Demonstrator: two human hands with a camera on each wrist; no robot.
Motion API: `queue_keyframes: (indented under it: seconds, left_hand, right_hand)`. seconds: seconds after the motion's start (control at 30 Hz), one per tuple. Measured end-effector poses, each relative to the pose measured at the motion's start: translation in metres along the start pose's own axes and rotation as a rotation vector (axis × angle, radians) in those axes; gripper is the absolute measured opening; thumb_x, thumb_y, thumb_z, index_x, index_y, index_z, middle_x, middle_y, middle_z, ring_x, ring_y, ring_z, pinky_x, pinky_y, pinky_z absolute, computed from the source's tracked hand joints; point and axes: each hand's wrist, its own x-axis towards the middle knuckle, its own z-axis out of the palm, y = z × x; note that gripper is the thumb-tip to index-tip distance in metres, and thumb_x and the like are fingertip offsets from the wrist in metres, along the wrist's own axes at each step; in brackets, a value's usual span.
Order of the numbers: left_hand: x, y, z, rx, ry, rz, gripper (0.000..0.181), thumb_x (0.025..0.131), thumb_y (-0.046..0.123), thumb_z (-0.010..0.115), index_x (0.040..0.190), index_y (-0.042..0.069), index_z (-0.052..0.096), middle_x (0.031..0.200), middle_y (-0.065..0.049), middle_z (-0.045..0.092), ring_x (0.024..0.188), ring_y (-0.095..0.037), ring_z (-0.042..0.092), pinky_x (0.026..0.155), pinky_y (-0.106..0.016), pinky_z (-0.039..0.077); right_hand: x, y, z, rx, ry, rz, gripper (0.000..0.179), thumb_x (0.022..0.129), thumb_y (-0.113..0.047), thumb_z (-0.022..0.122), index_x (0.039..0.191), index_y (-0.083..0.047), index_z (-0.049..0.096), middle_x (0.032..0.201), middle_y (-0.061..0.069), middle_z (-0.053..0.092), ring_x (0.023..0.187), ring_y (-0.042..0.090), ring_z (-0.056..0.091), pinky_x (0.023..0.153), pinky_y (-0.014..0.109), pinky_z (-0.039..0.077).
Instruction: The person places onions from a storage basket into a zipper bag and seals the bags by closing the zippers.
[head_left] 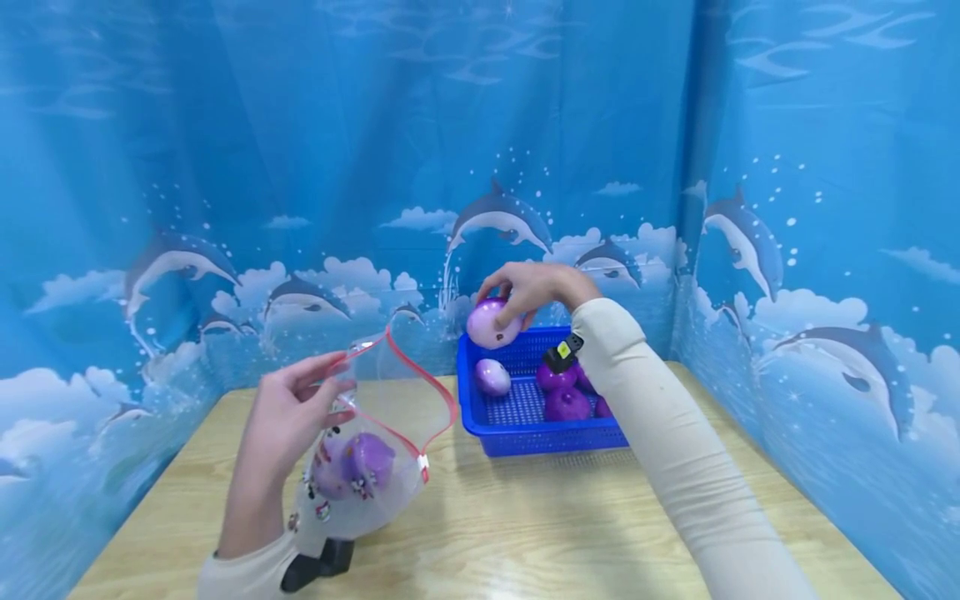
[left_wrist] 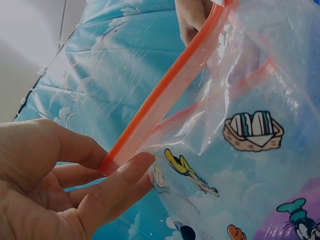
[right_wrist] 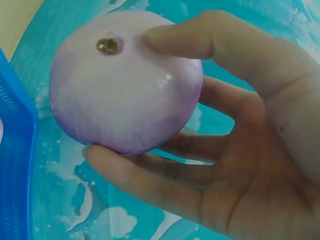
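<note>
My left hand (head_left: 296, 412) pinches the rim of a clear zip bag (head_left: 375, 517) between thumb and fingers. The bag's red zip strip (left_wrist: 160, 92) spreads apart into a wide mouth, and cartoon figures are printed on its side. Purple round things (head_left: 369, 458) show through the plastic low in the bag. Above the left end of a blue basket (head_left: 517, 440), my right hand (head_left: 528, 292) grips a shiny round white-and-purple fruit (right_wrist: 125, 90). In the right wrist view its small brown stem spot faces up, with the thumb beside it and the fingers curled underneath.
Inside the basket lie a second white-and-purple fruit (head_left: 492, 377) and several dark purple ones (head_left: 567, 405), partly behind my right sleeve (head_left: 675, 433). A wooden table (head_left: 540, 525) carries the basket. Blue dolphin-print curtains (head_left: 360, 167) stand behind and along the sides.
</note>
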Motion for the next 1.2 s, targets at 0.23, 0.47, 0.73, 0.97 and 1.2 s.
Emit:
queue_keyframes:
  seconds: [0.23, 0.47, 0.73, 0.97, 1.2]
  left_hand:
    - [0.0, 0.0, 0.001, -0.014, -0.006, 0.012, 0.047, 0.107, 0.016, 0.05, 0.154, 0.01, 0.047, 0.151, -0.019, 0.056, 0.128, -0.035, 0.064, 0.083, -0.029, 0.066]
    - [0.002, -0.002, 0.002, -0.022, -0.017, 0.002, 0.048, 0.108, 0.015, 0.049, 0.155, 0.01, 0.045, 0.154, -0.019, 0.053, 0.131, -0.037, 0.062, 0.084, -0.028, 0.066]
    - [0.001, -0.003, 0.004, -0.023, -0.025, -0.004, 0.048, 0.108, 0.016, 0.049, 0.155, 0.01, 0.045, 0.154, -0.02, 0.052, 0.131, -0.036, 0.062, 0.084, -0.028, 0.066]
    - [0.001, -0.002, 0.004, -0.015, -0.022, -0.001, 0.047, 0.108, 0.015, 0.049, 0.155, 0.01, 0.046, 0.154, -0.02, 0.053, 0.13, -0.036, 0.063, 0.084, -0.028, 0.066]
    - [0.002, -0.001, 0.004, -0.014, -0.021, 0.002, 0.048, 0.108, 0.015, 0.048, 0.155, 0.01, 0.045, 0.155, -0.019, 0.052, 0.131, -0.037, 0.062, 0.084, -0.029, 0.066]
  right_hand:
    - [-0.006, -0.017, -0.001, -0.031, -0.024, -0.008, 0.056, 0.086, -0.02, 0.077, 0.14, -0.021, 0.062, 0.135, 0.013, 0.06, 0.112, 0.027, 0.064, 0.08, 0.032, 0.067]
    - [-0.012, -0.036, -0.001, -0.047, -0.045, -0.039, 0.052, 0.086, -0.018, 0.077, 0.136, -0.021, 0.065, 0.132, 0.012, 0.061, 0.112, 0.026, 0.064, 0.08, 0.032, 0.067]
    - [-0.015, -0.051, 0.004, -0.107, -0.045, -0.072, 0.049, 0.086, -0.023, 0.079, 0.134, -0.026, 0.066, 0.133, 0.007, 0.062, 0.115, 0.025, 0.061, 0.08, 0.03, 0.066]
    - [-0.018, -0.066, 0.011, -0.145, -0.047, -0.145, 0.049, 0.087, -0.022, 0.078, 0.135, -0.025, 0.066, 0.128, 0.006, 0.064, 0.111, 0.023, 0.063, 0.078, 0.028, 0.066]
    - [-0.018, -0.08, 0.02, -0.156, -0.087, -0.196, 0.049, 0.087, -0.021, 0.079, 0.134, -0.024, 0.066, 0.124, 0.007, 0.065, 0.103, 0.021, 0.066, 0.075, 0.027, 0.066]
